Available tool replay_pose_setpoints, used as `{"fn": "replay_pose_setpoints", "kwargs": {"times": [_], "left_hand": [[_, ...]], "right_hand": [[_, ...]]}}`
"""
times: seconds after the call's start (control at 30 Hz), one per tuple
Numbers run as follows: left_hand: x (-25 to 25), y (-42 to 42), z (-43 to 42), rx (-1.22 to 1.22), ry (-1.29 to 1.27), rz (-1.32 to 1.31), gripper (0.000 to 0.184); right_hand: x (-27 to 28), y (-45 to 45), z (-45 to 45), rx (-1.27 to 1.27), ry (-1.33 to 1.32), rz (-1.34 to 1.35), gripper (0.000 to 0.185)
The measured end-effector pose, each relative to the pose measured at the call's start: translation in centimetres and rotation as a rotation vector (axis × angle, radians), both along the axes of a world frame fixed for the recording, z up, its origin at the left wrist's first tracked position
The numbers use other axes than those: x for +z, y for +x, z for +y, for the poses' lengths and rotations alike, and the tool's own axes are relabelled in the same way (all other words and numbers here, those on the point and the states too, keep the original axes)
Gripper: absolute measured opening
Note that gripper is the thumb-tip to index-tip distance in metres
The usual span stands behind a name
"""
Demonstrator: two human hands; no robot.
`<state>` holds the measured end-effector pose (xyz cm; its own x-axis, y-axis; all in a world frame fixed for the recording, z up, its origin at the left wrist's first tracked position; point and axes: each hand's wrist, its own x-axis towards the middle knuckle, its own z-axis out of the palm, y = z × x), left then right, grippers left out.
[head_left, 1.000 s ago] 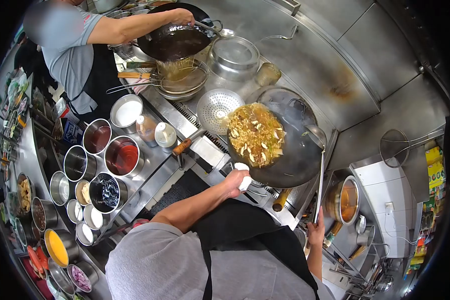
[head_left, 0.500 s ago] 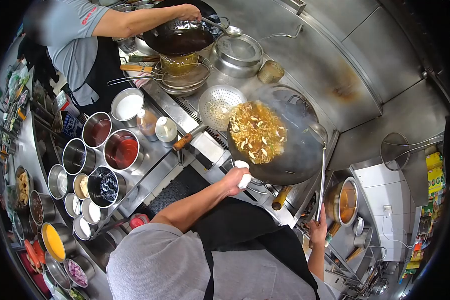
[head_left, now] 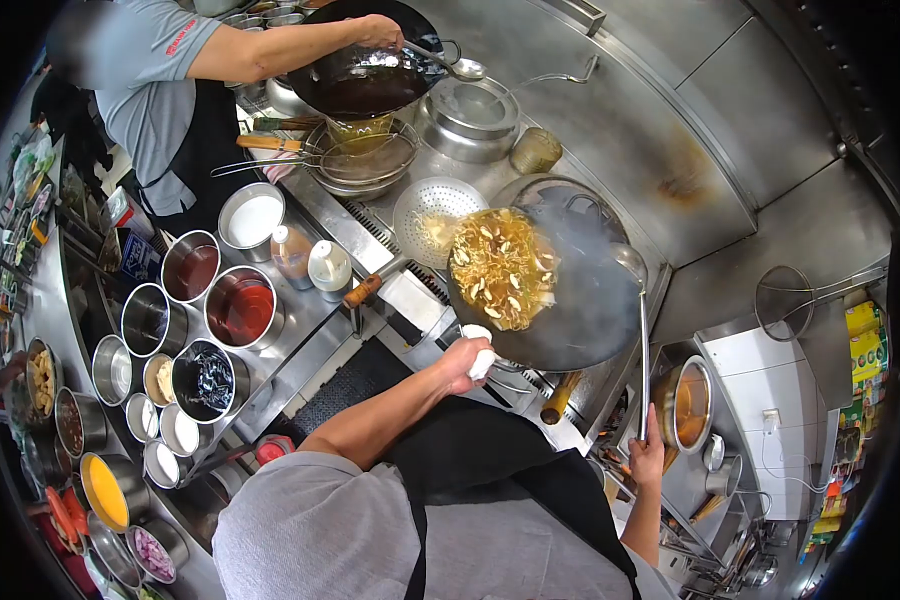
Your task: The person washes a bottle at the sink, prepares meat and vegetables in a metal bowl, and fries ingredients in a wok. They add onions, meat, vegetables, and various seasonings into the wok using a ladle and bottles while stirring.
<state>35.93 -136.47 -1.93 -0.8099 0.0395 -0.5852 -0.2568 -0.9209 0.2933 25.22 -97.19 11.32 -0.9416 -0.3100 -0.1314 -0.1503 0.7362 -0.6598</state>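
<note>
My left hand (head_left: 463, 364) is closed round a white cloth (head_left: 481, 363) at the near rim of a large dark wok (head_left: 590, 325). Noodles with pale sliced pieces (head_left: 503, 270) lie in the left part of the wok, and steam or smoke hangs over its right part. In my right hand (head_left: 647, 450) is the long handle of a metal ladle (head_left: 628, 262), whose bowl is at the wok's right edge. A perforated strainer (head_left: 438, 215) with a wooden handle touches or sits close to the wok's left side, with some bits of food in it.
At upper left a co-worker's arm (head_left: 280, 48) holds a ladle over another dark wok (head_left: 410, 25). Metal pots of sauces (head_left: 245, 308) and two bottles (head_left: 329, 270) stand at the left. A lidded pot (head_left: 470, 115) is behind the strainer. At right is a pot of orange liquid (head_left: 692, 405).
The wok and my left hand have shifted slightly left. My right hand has moved slightly right with the ladle. The co-worker's wok has tilted and less liquid pours from it.
</note>
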Motion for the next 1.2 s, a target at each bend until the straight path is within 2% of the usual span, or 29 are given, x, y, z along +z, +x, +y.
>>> {"fn": "replay_pose_setpoints", "kwargs": {"times": [0.4, 0.47, 0.53, 0.6, 0.7, 0.8, 0.87, 0.9, 0.97, 1.2], "left_hand": [[0.2, 0.8, -1.4, -0.023, 0.087, 0.067, 0.012], [0.9, 1.2, -1.5, -0.022, 0.087, 0.080, 0.011], [1.3, 1.4, -1.7, -0.018, 0.087, 0.088, 0.010], [1.3, 1.4, -1.8, -0.037, 0.118, 0.092, 0.009], [-0.2, 1.0, -2.3, -0.084, 0.232, 0.130, 0.009], [0.4, 0.8, -2.5, -0.059, 0.258, 0.119, 0.010], [1.1, 0.7, -2.9, -0.071, 0.273, 0.121, 0.013], [1.9, 0.7, -3.1, -0.071, 0.312, 0.126, 0.013], [2.0, 0.4, -3.6, -0.094, 0.389, 0.142, 0.017], [0.5, -2.1, -5.0, -0.123, 0.595, 0.273, 0.023]], "right_hand": [[4.3, 0.2, -2.2, 0.050, 0.194, 0.099, 0.086], [4.4, -0.6, -1.5, 0.153, 0.246, 0.260, 0.086], [5.1, -1.3, -1.1, 0.197, 0.287, 0.306, 0.085], [8.2, -1.4, -2.6, 0.170, 0.441, 0.200, 0.083], [10.4, -3.2, -2.7, 0.268, 0.521, 0.302, 0.081], [14.5, -3.3, -5.7, 0.321, 0.599, 0.364, 0.082], [17.0, -3.8, -7.7, 0.346, 0.809, 0.300, 0.086], [17.9, -4.1, -8.4, 0.339, 0.811, 0.303, 0.086], [19.6, -4.7, -9.7, 0.444, 0.848, 0.487, 0.084], [27.2, -5.3, -17.3, 0.568, 1.181, 0.664, 0.079]]}}
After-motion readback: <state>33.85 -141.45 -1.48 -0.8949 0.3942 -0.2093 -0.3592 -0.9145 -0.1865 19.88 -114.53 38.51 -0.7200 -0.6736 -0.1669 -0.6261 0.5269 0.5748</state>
